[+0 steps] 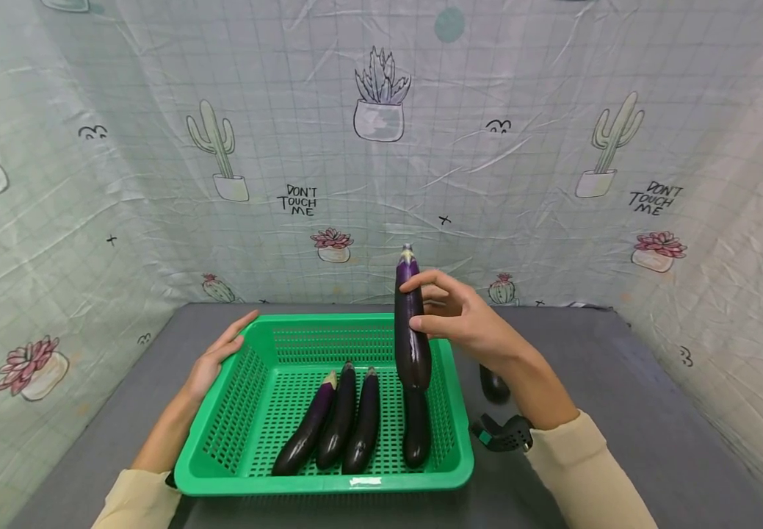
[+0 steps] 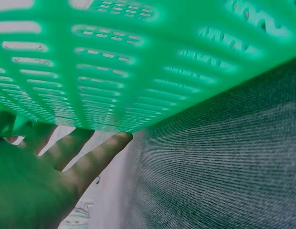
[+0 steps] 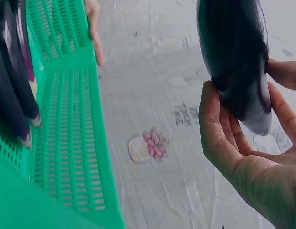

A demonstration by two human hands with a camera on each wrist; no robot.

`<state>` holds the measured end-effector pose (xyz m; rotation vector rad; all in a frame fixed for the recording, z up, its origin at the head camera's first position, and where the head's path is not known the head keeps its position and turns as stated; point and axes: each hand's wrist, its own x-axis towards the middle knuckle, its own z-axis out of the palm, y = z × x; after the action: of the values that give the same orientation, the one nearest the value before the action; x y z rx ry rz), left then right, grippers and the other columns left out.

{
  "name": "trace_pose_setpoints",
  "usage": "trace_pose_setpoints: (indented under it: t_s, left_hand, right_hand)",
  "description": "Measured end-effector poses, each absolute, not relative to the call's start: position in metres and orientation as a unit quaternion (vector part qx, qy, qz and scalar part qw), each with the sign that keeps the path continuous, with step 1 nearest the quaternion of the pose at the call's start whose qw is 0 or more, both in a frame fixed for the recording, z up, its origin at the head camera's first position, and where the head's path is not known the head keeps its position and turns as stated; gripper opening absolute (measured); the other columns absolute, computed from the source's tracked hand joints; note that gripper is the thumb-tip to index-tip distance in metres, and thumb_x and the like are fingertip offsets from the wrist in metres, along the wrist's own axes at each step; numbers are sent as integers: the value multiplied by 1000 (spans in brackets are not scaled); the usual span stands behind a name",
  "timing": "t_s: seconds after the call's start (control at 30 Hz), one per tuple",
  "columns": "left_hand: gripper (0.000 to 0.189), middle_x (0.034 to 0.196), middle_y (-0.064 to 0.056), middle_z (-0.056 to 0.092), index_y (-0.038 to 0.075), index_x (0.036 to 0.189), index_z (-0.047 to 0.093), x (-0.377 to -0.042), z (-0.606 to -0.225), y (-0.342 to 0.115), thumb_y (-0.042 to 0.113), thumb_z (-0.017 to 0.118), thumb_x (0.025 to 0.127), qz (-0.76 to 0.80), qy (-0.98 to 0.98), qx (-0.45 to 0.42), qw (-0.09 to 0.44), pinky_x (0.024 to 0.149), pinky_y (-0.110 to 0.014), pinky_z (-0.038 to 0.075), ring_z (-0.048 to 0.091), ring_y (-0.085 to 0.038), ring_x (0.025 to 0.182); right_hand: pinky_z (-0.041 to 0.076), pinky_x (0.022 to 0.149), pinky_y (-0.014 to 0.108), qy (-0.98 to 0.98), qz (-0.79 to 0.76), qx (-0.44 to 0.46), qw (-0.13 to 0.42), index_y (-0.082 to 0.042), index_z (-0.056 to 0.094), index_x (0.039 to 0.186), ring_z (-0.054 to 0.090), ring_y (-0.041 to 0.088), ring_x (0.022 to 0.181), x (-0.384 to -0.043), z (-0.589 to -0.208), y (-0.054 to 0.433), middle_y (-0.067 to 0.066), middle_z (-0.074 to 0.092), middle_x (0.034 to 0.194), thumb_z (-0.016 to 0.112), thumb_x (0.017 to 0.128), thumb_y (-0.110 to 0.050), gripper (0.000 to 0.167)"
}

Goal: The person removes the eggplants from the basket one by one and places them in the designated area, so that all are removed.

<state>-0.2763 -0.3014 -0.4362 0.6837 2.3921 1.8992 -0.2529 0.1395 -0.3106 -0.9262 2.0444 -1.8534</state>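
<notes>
In the head view a green plastic basket (image 1: pixel 318 485) has several dark purple eggplants lying in it. Three of these eggplants (image 1: pixel 338 422) lie side by side left of the middle, and one eggplant (image 1: pixel 416 433) lies near the right wall. My right hand (image 1: pixel 450 312) grips another eggplant (image 1: pixel 410 345) between thumb and fingers, stem up, over the basket's right part. In the right wrist view this eggplant (image 3: pixel 234 52) hangs clear of the basket. My left hand (image 1: pixel 212 364) rests along the basket's left side; in the left wrist view its fingers (image 2: pixel 98 157) are extended against the wall.
One more eggplant (image 1: pixel 495 386) lies on the dark grey table (image 1: pixel 592 382) to the right of the basket, partly behind my right forearm. A patterned curtain (image 1: pixel 381 191) with plant drawings encloses the table at the back and sides.
</notes>
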Motion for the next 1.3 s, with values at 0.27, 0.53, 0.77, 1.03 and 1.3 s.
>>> trace_pose_setpoints:
  t_s: [0.27,0.53,0.77,1.03,1.3]
  left_hand:
    - [55,173,-21,5,2,166,16,-275,-434,-301,21,27,115,608,764,216,8,117,-25,24,-1,-38,159]
    - [55,171,-25,2,1,165,16,-275,-434,-301,21,27,115,604,766,219,7,110,-17,25,-7,-50,154]
    - [55,173,-12,12,0,165,18,-275,-435,-302,21,27,115,598,771,220,-1,118,-30,20,-6,-49,155]
    - [55,173,-20,8,-1,164,18,-279,-436,-302,19,28,115,594,773,223,-8,118,-65,7,-6,-50,155]
    - [54,173,-11,13,-1,164,19,-279,-437,-303,19,28,114,593,773,225,-11,114,-75,1,-7,-48,155]
  right_hand:
    - [55,94,43,713,-630,-293,98,-16,53,138,63,24,108,-255,-319,165,9,60,127,65,101,-10,39]
    - [49,97,47,743,-605,-276,73,-17,54,140,59,25,117,-256,-326,184,10,51,141,65,102,-13,40]
    - [48,101,46,759,-594,-260,60,-15,53,141,54,25,126,-257,-333,199,9,45,149,66,101,-14,42]
    - [54,93,36,749,-610,-251,59,-14,52,142,60,19,119,-261,-342,214,6,56,139,64,101,-9,43]
    - [55,89,32,745,-621,-234,58,-14,52,143,63,17,111,-267,-350,226,5,57,135,64,102,-8,43]
